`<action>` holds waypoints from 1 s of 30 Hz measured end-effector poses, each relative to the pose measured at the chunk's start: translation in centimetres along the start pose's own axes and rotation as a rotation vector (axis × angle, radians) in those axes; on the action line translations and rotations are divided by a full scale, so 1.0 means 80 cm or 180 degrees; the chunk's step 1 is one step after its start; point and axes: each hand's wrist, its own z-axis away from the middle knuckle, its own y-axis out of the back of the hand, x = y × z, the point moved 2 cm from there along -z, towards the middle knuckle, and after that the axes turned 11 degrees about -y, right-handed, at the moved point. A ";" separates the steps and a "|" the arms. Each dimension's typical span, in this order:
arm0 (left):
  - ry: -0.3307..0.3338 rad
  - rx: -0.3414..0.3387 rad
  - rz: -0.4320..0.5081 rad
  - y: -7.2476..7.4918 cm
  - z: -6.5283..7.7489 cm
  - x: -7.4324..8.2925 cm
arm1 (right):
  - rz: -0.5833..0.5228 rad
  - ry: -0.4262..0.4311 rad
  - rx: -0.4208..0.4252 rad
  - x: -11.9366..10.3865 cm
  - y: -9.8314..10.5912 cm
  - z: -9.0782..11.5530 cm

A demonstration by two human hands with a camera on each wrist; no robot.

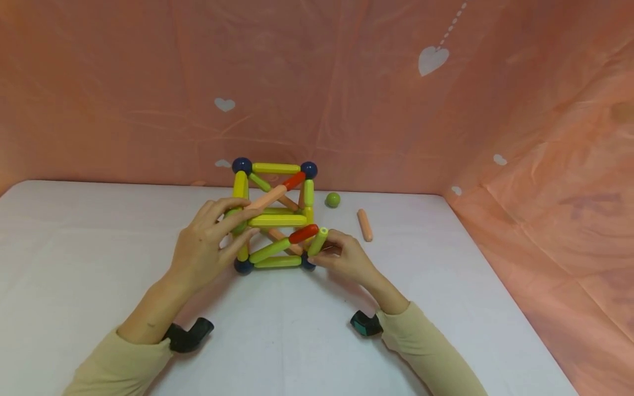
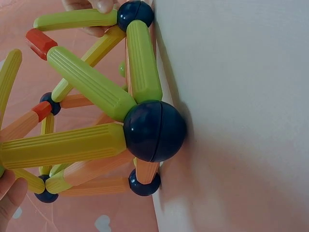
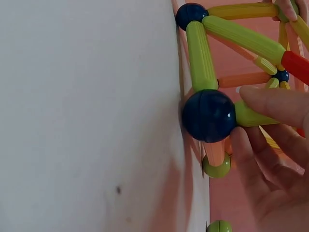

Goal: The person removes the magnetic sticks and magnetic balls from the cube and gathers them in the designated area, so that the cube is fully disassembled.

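Observation:
A frame of toy building sticks and balls stands on the table, dark blue balls point(image 1: 243, 265) at several corners. My left hand point(image 1: 205, 242) holds the green ball point(image 1: 236, 220) at its upper left front corner. With thumb and fingers, my right hand point(image 1: 349, 256) pinches a light green stick point(image 1: 318, 241). That stick's lower end meets the dark blue ball point(image 3: 209, 116) at the lower right front. Beside it, a slanting green stick point(image 2: 87, 79) with a red end piece point(image 1: 304, 234) rises from the lower left ball; its red end touches no ball.
A loose green ball point(image 1: 333, 199) and a loose peach stick point(image 1: 364, 225) lie right of the frame on the white table point(image 1: 297, 341). Behind hangs a pinkish-orange cloth point(image 1: 297, 71) with white hearts. Black wrist devices point(image 1: 190, 335) sit by both sleeves.

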 end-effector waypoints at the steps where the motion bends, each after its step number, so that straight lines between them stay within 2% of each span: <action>1: 0.0002 -0.0001 -0.0002 0.000 0.000 0.000 | 0.0017 0.0020 0.0012 0.000 0.000 0.000; 6: -0.0010 0.0004 0.0000 0.000 -0.001 -0.001 | 0.0131 0.0005 0.0097 0.000 0.001 0.003; 12: -0.0007 -0.0015 0.0014 0.001 0.000 -0.002 | 0.0221 -0.0204 0.0090 0.003 0.004 0.001; 17: 0.0016 -0.0027 0.0024 0.001 0.001 -0.003 | 0.0117 -0.0407 0.0125 0.010 0.012 -0.004; 21: -0.0010 0.0009 0.0021 0.000 0.002 -0.005 | 0.0034 -0.0513 0.0330 0.016 0.021 -0.005; 26: -0.0018 -0.0006 -0.0027 0.000 0.004 -0.006 | -0.0006 -0.0607 0.0711 0.023 0.039 -0.006; 30: -0.0046 -0.0016 -0.0071 0.002 0.005 -0.007 | -0.0276 -0.0804 0.0906 0.034 0.053 -0.007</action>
